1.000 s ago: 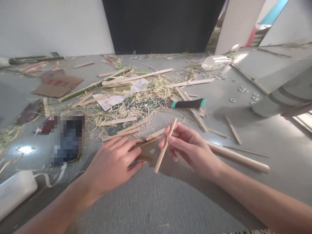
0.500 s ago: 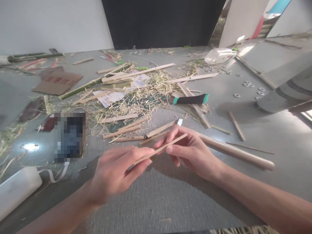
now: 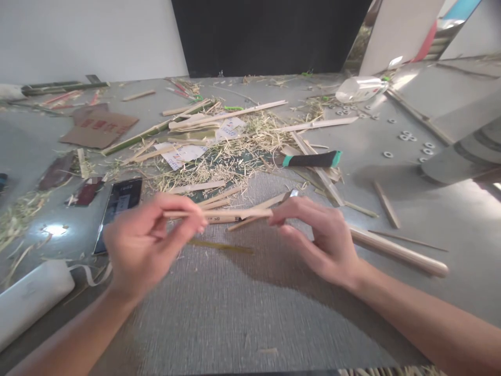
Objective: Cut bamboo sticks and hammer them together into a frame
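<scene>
Both hands hold one thin bamboo strip (image 3: 230, 213) level above a grey mat (image 3: 235, 313). My left hand (image 3: 144, 245) pinches its left end between thumb and fingers. My right hand (image 3: 321, 237) pinches its right end with the fingertips. Several more cut strips (image 3: 219, 201) lie on the mat just behind the held one. A thin green sliver (image 3: 221, 246) lies on the mat under the hands. A knife with a black and teal handle (image 3: 311, 159) rests beyond the right hand.
A phone (image 3: 119, 206) lies left of my left hand. A white roll (image 3: 31, 297) sits at the near left. A long round stick (image 3: 395, 250) lies at the right. Bamboo shavings, long strips, cardboard (image 3: 99, 128), a clear bottle (image 3: 358, 89) and several washers (image 3: 407, 138) litter the table.
The strip went from upright in my right hand alone to level between both hands. My left hand lifted off the mat, took its left end and moved left.
</scene>
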`<state>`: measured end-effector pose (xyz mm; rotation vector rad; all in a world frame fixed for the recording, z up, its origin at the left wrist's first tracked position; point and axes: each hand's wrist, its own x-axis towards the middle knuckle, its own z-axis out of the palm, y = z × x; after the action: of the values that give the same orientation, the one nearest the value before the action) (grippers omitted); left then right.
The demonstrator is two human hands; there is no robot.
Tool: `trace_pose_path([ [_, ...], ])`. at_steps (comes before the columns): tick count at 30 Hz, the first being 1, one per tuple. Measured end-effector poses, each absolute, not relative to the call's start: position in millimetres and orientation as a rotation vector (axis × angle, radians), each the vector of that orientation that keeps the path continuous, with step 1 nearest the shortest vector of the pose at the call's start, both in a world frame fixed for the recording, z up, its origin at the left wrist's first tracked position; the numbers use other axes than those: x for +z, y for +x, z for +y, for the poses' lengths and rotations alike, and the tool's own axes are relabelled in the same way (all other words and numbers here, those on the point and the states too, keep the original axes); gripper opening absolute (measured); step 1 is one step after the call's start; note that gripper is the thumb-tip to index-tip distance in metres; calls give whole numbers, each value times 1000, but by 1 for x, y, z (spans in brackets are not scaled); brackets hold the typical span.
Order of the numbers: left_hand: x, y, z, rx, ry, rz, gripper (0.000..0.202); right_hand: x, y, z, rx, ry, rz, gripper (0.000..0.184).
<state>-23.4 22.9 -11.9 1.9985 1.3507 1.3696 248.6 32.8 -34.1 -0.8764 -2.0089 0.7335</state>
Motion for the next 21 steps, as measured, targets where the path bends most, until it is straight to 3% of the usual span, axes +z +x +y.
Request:
trace_pose_path([
  [2,-12,-29,32,1524,1762,1404,5,-36,246,35,468,-980,-2163,14],
  [4,-17,-34,42,1464,1755,1509,3,-38,242,37,311,-1093,-2320,17],
  [8,-34,-40,55,1012,2232,1714,2,-43,235,36,126,-1222,-2543,17],
  [10,-38,-40,57,836,2422,1681,14,-44,234,36,96,-1230,-2586,17],
  [15,-26,-26,42,956,2500,1293,28,-43,233,32,345,-1102,-2432,17],
  [18,-20,-14,26,834,2353,912,32,-41,230,31,542,-1003,-2286,18],
  [21,-23,-8,20,787,2391,786,25,-34,236,38,618,-841,-2379,16],
])
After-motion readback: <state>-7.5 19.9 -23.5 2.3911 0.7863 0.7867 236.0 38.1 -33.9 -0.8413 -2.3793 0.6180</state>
